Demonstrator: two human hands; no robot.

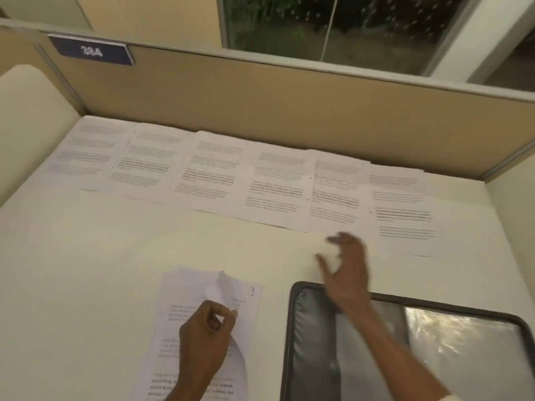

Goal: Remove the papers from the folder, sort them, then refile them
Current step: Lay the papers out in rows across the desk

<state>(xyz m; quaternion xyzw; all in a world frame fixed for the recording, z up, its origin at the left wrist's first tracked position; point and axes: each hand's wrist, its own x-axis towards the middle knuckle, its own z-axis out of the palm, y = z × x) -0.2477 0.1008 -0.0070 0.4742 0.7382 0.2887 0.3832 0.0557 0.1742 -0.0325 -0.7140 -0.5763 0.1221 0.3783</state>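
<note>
Several printed sheets (272,183) lie side by side in a row along the back of the white desk. A small stack of papers (179,287) sits near the front. My left hand (205,334) pinches the curled edge of its top sheet, lifting it. An open dark-rimmed folder with clear plastic sleeves (451,337) lies at the front right. My right hand (347,270) hovers above the folder's far edge, fingers spread and holding nothing, just in front of the row of sheets.
A tan cubicle partition (260,94) runs behind the desk, with a blue number plate (91,50) at its upper left. A window (333,27) is above it. A cream rounded panel (26,117) stands on the left.
</note>
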